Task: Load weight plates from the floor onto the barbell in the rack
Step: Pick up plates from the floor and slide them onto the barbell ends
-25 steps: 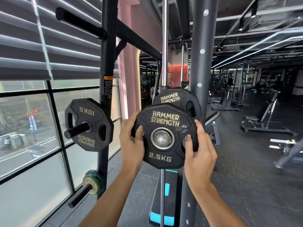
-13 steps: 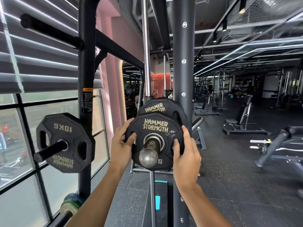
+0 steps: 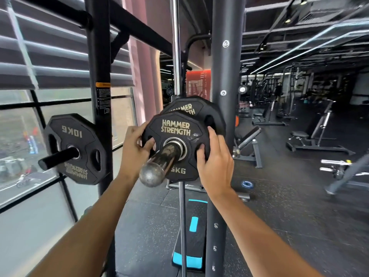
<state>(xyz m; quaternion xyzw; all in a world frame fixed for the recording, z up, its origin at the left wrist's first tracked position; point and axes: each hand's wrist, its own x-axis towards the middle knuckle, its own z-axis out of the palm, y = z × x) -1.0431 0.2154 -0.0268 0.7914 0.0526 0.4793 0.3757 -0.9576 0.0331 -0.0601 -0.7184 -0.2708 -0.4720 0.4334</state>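
1. Compared with the frame a second before, the small plate [image 3: 175,145] had slid further down the barbell sleeve [image 3: 159,163], so more bare steel stuck out in front of it.
2. The rack upright [image 3: 224,116] stood just behind the load, and a 10 kg plate [image 3: 73,148] hung on a storage peg to the left.
3. A larger plate [image 3: 199,109] already sat on the sleeve behind the small one; whether the two touched could not be told.
4. The left hand [image 3: 132,150] and right hand [image 3: 214,160] each clasped a side edge of the small plate, fingers hooked into its grip holes.
5. Rubber-coated, rigid and likely light, it should handle easily; those side cut-outs looked the surest hold.
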